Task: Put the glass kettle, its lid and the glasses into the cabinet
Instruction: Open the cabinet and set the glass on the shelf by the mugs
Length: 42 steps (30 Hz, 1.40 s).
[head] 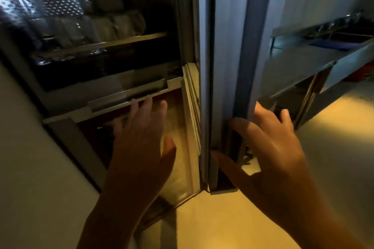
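The cabinet (105, 50) fills the upper left of the view, dim and blurred, and everything else gets placed from it. Its door (224, 66) stands open, edge-on, at the cabinet's right side. Right of that door, well apart, runs a steel table (299, 60) with a blue cloth (332, 44) on it. The floor (222, 218) spreads below the cabinet, lit yellow.

Inside the cabinet, rows of glassware (60, 18) crowd the shelf (113, 41). I judge the glasses to be among them, but the kettle and its lid I cannot pick out anywhere; too dark, too smeared.

Now the hands. The left hand (139, 145) is spread flat, fingers apart, holding nothing, hovering just under the cabinet's lower front rail (121, 103). The right hand (271, 143) is also spread and empty, with its fingers at the door's lower edge, thumb low by the bottom corner.

Where's the danger? This looks like closing time, and a hard swing of the door could jolt the cabinet and rattle that packed glassware together. The left hand sits near the gap between door and cabinet, so a pinch is possible. And in this gloom, anything glass standing proud of the shelf could catch the door.
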Each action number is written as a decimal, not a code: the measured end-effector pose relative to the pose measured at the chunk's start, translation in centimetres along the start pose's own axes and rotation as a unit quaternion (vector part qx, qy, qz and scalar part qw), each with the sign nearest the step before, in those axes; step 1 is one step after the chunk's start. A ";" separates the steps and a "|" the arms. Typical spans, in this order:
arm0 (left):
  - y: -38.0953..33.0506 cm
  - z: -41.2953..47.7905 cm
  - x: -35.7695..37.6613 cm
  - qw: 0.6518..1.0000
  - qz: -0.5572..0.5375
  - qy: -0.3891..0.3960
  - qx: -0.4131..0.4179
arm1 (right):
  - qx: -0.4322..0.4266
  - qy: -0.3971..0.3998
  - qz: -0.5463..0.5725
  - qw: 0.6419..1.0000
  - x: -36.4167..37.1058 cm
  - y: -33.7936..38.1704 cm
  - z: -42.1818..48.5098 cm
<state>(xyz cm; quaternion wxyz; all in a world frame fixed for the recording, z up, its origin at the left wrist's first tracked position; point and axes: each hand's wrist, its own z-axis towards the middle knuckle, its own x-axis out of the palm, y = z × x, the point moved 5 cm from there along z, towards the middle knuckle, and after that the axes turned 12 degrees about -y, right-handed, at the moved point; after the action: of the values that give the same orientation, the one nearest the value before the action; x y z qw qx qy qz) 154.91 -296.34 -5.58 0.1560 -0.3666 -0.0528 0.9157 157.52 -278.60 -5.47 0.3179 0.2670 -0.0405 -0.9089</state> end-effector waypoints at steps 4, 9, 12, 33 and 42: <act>2.0 -0.4 -1.5 0.997 0.072 -0.021 -0.008 | -0.027 -0.009 0.030 0.999 1.8 2.7 0.7; 4.3 -1.7 -3.6 0.991 0.114 -0.031 -0.068 | -0.040 -0.007 0.093 0.995 3.9 5.5 1.0; 5.3 -2.6 -4.7 0.986 0.138 -0.032 -0.085 | -0.048 0.001 0.126 0.991 4.9 7.0 1.1; 11.6 -4.2 -8.4 0.920 0.342 -0.120 -0.149 | -0.120 0.037 0.183 0.975 12.7 14.4 2.9; 15.0 -4.3 -8.6 0.878 0.411 -0.140 -0.201 | -0.158 0.046 0.192 0.968 17.0 16.4 4.4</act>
<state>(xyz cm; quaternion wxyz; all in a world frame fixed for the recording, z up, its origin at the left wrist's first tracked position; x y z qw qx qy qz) 159.98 -313.43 -6.26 -0.3204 -0.2468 -0.1014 0.9089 153.25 -302.25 -5.52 0.5262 0.2418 0.0674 -0.8125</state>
